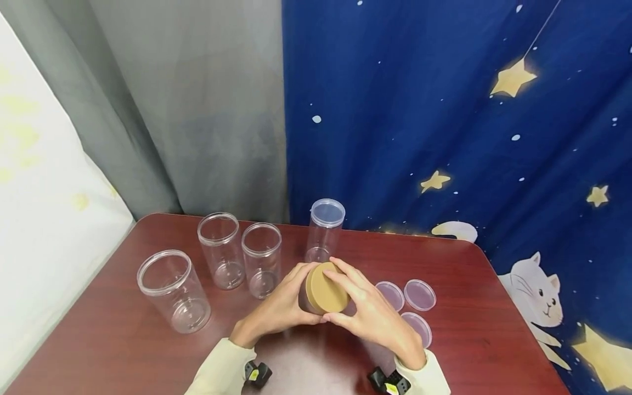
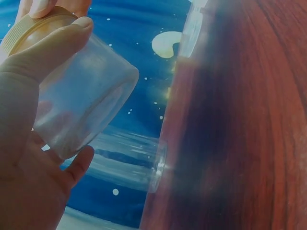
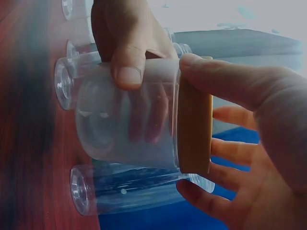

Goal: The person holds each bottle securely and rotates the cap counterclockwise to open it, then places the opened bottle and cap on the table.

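A short clear jar with a mustard-yellow screw lid is held above the middle of the table, tilted. Around the jar's clear side, my left hand grips with the thumb on one side and fingers on the other. My right hand holds the rim of the yellow lid, its thumb and fingers spread about the edge. The lid sits on the jar's mouth; how tightly cannot be told. Nothing is visible inside the jar.
Three clear open jars stand at the left: a wide jar and two narrower jars. Behind my hands stands a tall jar with a translucent lid. Three translucent lids lie on the table at right.
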`<state>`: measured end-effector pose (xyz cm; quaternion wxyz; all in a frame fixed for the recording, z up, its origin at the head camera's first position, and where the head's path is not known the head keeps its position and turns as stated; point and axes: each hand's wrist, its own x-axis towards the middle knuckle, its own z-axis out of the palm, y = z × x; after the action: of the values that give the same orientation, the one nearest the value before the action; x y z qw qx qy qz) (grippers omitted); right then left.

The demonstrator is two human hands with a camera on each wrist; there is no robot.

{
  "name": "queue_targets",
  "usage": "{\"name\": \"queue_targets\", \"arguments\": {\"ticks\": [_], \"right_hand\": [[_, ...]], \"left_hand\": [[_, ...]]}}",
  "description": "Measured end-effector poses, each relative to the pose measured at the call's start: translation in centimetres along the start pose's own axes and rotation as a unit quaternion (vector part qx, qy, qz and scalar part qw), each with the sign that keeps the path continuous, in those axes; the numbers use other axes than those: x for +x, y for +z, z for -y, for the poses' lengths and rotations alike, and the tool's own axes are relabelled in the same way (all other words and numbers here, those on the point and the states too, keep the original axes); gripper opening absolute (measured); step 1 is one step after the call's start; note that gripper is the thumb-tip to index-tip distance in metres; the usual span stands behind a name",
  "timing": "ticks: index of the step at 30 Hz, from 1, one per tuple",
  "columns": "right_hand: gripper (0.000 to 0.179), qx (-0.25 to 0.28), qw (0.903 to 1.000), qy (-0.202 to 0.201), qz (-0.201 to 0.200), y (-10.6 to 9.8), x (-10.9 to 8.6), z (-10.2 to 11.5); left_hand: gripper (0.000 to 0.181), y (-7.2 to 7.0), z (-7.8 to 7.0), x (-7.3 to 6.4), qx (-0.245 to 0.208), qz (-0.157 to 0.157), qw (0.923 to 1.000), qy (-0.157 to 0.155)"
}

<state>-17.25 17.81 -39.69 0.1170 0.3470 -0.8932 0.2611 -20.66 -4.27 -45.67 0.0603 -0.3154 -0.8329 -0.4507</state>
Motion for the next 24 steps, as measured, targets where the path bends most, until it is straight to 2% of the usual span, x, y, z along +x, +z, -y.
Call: {"name": "queue_targets", "arguments": {"ticks": [6,13,19,24], "right_hand": [[0.083,0.004,0.9997,0.022,-0.007,0.1,0.0,0.3],[0.089,-0.088,0.9915,0.071,-0.064,0.6,0.4,0.7],[0.084,-0.143,0.9849,0.063,-0.075,1.1,0.6,0.8],[0.081,-0.142,0.9856,0.052,-0.075,1.2,0.4,0.6]], "left_hand": [[0.101,0.2,0.0,-0.3,-0.008,-0.009,0.9999,-0.003],[0.1,0.3,0.0,0.3,0.007,-0.021,0.9998,0.0],[0.097,0.5,0.0,0.4,0.014,-0.016,0.9997,-0.008],[0.096,0.7,-0.1,0.0,0.002,-0.018,0.9997,-0.017]]}}
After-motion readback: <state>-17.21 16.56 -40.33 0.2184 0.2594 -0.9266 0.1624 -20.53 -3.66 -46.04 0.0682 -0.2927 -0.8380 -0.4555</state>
